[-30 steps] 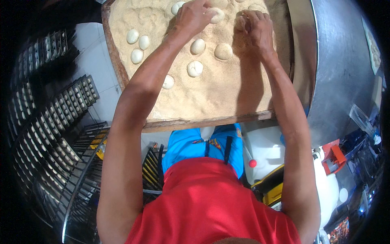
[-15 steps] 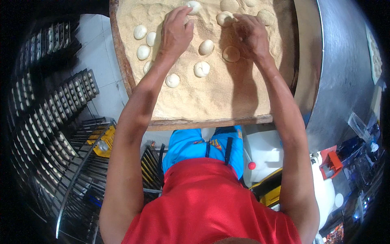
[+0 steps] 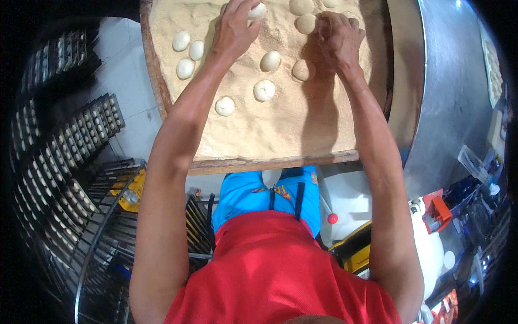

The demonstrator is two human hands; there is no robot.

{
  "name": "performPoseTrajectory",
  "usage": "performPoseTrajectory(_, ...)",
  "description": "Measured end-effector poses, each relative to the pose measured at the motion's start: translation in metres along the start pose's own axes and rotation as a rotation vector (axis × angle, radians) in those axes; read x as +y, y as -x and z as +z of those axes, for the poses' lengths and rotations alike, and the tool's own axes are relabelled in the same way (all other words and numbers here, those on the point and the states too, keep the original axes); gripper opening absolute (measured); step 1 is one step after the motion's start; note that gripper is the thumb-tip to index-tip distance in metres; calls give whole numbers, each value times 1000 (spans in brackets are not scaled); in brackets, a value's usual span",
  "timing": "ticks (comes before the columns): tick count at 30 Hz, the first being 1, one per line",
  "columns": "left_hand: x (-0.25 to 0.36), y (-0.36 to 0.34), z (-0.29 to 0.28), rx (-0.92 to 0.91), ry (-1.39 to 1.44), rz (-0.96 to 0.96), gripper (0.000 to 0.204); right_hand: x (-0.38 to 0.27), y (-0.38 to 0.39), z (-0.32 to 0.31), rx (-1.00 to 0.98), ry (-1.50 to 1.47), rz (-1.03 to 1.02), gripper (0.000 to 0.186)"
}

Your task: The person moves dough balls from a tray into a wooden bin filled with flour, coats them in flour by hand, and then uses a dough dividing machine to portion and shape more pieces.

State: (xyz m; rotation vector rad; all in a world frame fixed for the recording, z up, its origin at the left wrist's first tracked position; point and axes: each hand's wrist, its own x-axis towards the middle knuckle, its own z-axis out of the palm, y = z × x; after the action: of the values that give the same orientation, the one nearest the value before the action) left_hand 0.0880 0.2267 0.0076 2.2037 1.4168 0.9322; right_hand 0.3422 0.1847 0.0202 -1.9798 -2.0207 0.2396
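My left hand (image 3: 236,27) reaches to the far part of a wooden tray (image 3: 275,162) spread with tan crumbs. Its fingers and thumb bend around a pale dough ball (image 3: 258,11). To the right, my right hand (image 3: 341,40) is curled knuckles-up over the crumbs; whatever lies under its fingers is hidden. Just left of it sits a crumb-coated dough ball (image 3: 306,24), with another coated ball (image 3: 304,70) nearer me. Paler balls rest between my arms, among them a white ball (image 3: 264,90) and a ball (image 3: 224,106) by my left forearm.
Several white balls (image 3: 185,68) lie left of my left forearm. A metal surface (image 3: 448,97) adjoins the tray on the right. Racks of dark trays with dough pieces (image 3: 86,132) stand at left, beside a metal rack (image 3: 100,232). A red knob (image 3: 332,218) is below the tray.
My right hand has moved slightly right, off the coated ball at its left and over where another coated ball lay. The left hand has shifted a little farther away, closing around the pale ball.
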Motion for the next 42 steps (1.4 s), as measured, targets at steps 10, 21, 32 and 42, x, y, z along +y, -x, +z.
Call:
performPoseTrajectory(10, 33, 8, -10, -90, 125, -84, 47, -11, 57, -9, 26, -374, -65, 38)
performPoseTrajectory(21, 32, 16, 32, -238, 33, 119, 38, -14, 96, -3, 7, -180, -242, 41)
performPoseTrajectory(32, 79, 64, 35, -353, 104, 153, 55, 32, 129, -34, 53, -179, -19, 71)
performPoseTrajectory(42, 80, 46, 36, -604, -78, 101, 44, 27, 120, -29, -15, -9, -69, 57)
